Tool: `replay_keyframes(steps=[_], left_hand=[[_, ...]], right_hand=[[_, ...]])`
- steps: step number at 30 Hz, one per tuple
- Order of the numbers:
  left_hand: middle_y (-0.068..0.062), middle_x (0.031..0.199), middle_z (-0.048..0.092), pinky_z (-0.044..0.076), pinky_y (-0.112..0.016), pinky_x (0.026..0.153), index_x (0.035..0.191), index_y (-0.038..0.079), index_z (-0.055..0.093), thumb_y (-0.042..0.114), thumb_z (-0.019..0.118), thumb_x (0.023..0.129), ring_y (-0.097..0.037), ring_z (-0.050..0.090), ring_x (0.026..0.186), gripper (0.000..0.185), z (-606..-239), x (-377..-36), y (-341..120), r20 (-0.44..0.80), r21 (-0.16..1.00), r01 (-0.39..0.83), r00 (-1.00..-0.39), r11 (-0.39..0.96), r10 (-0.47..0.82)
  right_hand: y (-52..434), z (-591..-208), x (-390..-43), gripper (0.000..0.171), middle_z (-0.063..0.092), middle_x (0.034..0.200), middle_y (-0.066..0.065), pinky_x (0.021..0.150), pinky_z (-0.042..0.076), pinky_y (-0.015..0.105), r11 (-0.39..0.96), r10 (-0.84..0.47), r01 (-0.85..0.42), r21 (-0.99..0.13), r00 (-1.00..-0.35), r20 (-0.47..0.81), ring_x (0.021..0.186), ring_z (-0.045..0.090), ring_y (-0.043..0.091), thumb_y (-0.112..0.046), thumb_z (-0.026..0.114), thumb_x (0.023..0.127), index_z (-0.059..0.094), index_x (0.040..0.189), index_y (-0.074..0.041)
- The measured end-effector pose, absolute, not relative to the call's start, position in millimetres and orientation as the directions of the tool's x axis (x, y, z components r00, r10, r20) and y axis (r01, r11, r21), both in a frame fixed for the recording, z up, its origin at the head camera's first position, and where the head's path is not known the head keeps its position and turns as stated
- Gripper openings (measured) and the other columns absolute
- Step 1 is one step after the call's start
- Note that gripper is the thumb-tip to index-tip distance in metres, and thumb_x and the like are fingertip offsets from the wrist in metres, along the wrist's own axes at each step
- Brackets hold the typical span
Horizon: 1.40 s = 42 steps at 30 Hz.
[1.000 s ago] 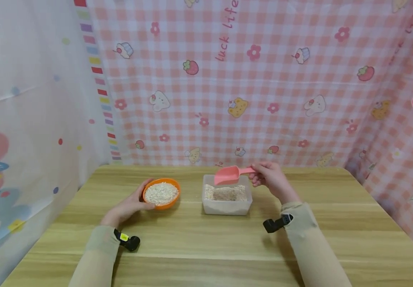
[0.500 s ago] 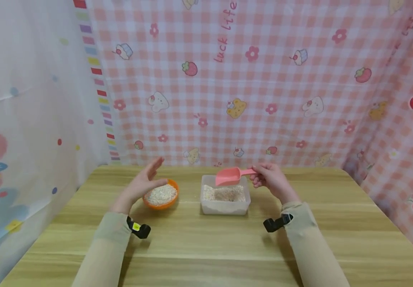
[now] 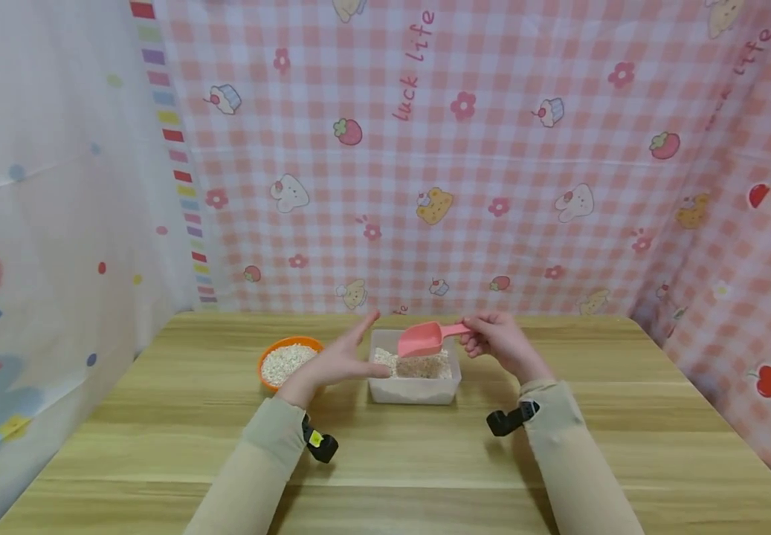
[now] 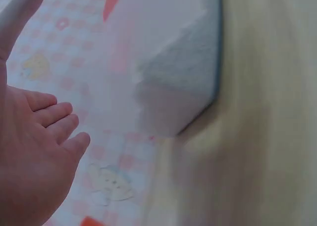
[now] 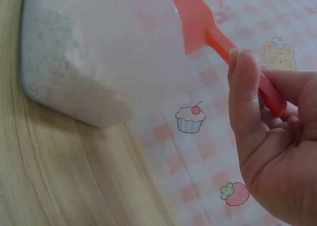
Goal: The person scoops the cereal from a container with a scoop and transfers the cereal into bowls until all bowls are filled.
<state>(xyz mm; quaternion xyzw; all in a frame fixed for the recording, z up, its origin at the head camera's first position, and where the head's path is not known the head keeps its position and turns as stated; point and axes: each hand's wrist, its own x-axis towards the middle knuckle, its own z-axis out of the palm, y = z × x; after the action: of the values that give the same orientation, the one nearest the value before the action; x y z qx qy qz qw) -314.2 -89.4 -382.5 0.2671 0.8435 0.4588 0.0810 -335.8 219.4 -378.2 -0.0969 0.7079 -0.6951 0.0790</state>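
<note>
My right hand [image 3: 504, 343] pinches the handle of a pink scoop [image 3: 420, 339], whose bowl hangs over a translucent plastic box [image 3: 413, 391]. Pale flakes [image 3: 433, 365] lie inside the box, with a browner hollow in the middle. My left hand [image 3: 340, 360], fingers spread and straight, is at the left side of the box and holds nothing; its thumb overlaps the near left rim in the head view. Behind the left wrist stands an orange bowl [image 3: 294, 342] filled with white flakes [image 3: 285, 363], partly hidden by that hand.
All of it stands on a wood-grain table [image 3: 398, 461]. A pink checked cloth [image 3: 385, 171] hangs at the table's back edge, and a white patterned cloth [image 3: 57, 208] hangs at the left. Each wrist wears a small black camera [image 3: 322, 446].
My left hand has let go of the orange bowl, lifted over it and moved right to the box. The right hand keeps the scoop over the box, nearly still.
</note>
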Motion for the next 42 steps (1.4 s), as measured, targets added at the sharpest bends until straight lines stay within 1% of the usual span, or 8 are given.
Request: replay_keyframes(steps=[2,8,14,19,24,28,33,42], left_hand=[[-0.002,0.162,0.011,0.018,-0.055,0.112,0.157,0.023,0.008,0.032,0.081,0.078,-0.03,0.013,0.145,0.109,-389.6,-316.4,-85.4,0.092,0.826,0.358,-0.847,0.436,0.523],[-0.006,0.162,0.002,0.018,-0.057,0.112,0.158,0.021,0.007,0.039,0.082,0.075,-0.031,0.008,0.146,0.114,-406.8,-322.8,-81.0,0.105,0.784,0.392,-0.848,0.481,0.52],[-0.005,0.162,-0.003,0.018,-0.055,0.112,0.157,0.018,0.001,0.037,0.084,0.073,-0.029,0.004,0.146,0.12,-415.0,-323.7,-80.5,0.09,0.776,0.382,-0.855,0.502,0.511],[-0.008,0.162,0.001,0.018,-0.054,0.113,0.157,0.018,-0.002,0.037,0.084,0.072,-0.031,0.008,0.145,0.123,-417.6,-323.9,-81.6,0.067,0.796,0.344,-0.868,0.498,0.492],[-0.008,0.162,0.005,0.017,-0.053,0.113,0.157,0.02,-0.003,0.036,0.084,0.072,-0.029,0.009,0.145,0.122,-420.0,-325.5,-82.7,0.052,0.818,0.317,-0.872,0.48,0.487],[-0.009,0.161,0.006,0.021,-0.05,0.113,0.157,0.02,-0.001,0.034,0.085,0.073,-0.028,0.011,0.145,0.121,-421.4,-326.5,-81.8,0.053,0.829,0.311,-0.872,0.466,0.488],[-0.009,0.161,0.006,0.027,-0.046,0.112,0.157,0.02,0.0,0.032,0.085,0.072,-0.027,0.015,0.145,0.121,-420.2,-325.5,-80.8,0.047,0.847,0.291,-0.875,0.445,0.483],[-0.009,0.161,0.009,0.027,-0.046,0.112,0.157,0.019,0.003,0.033,0.086,0.071,-0.028,0.019,0.143,0.12,-422.0,-325.1,-82.0,0.057,0.846,0.294,-0.879,0.444,0.473]], right_hand=[[219.4,-380.2,-337.1,0.039,0.065,0.069,0.005,0.055,0.054,0.023,0.031,-0.254,-0.026,-0.999,-0.967,0.017,0.055,0.06,0.008,-0.011,0.045,0.103,0.048,0.123,0.022],[214.7,-384.0,-338.3,0.036,0.065,0.07,0.006,0.055,0.054,0.024,0.085,-0.265,-0.033,-0.996,-0.964,0.01,0.056,0.06,0.009,-0.01,0.045,0.103,0.051,0.121,0.021],[208.1,-383.3,-337.6,0.033,0.065,0.07,0.007,0.052,0.053,0.023,0.127,-0.258,-0.056,-0.99,-0.966,0.022,0.056,0.06,0.009,-0.008,0.046,0.102,0.053,0.117,0.021],[200.7,-380.6,-335.5,0.032,0.065,0.069,0.006,0.047,0.049,0.021,0.174,-0.266,-0.107,-0.979,-0.962,0.058,0.057,0.06,0.009,-0.008,0.048,0.101,0.055,0.116,0.02],[194.1,-380.5,-334.3,0.03,0.066,0.071,0.007,0.046,0.047,0.022,0.268,-0.247,-0.126,-0.955,-0.967,0.058,0.059,0.061,0.012,-0.011,0.05,0.101,0.06,0.114,0.014],[187.7,-379.8,-330.3,0.027,0.066,0.073,0.009,0.046,0.047,0.023,0.323,-0.249,-0.133,-0.937,-0.967,0.051,0.06,0.061,0.015,-0.011,0.052,0.1,0.063,0.111,0.011],[182.3,-379.7,-327.1,0.026,0.063,0.069,0.008,0.043,0.044,0.022,0.356,-0.278,-0.162,-0.92,-0.959,0.061,0.056,0.058,0.015,-0.012,0.053,0.1,0.065,0.108,0.01],[176.5,-380.9,-327.0,0.024,0.061,0.064,0.006,0.043,0.045,0.023,0.37,-0.367,-0.237,-0.898,-0.926,0.093,0.052,0.055,0.013,-0.01,0.053,0.1,0.067,0.098,0.009]])
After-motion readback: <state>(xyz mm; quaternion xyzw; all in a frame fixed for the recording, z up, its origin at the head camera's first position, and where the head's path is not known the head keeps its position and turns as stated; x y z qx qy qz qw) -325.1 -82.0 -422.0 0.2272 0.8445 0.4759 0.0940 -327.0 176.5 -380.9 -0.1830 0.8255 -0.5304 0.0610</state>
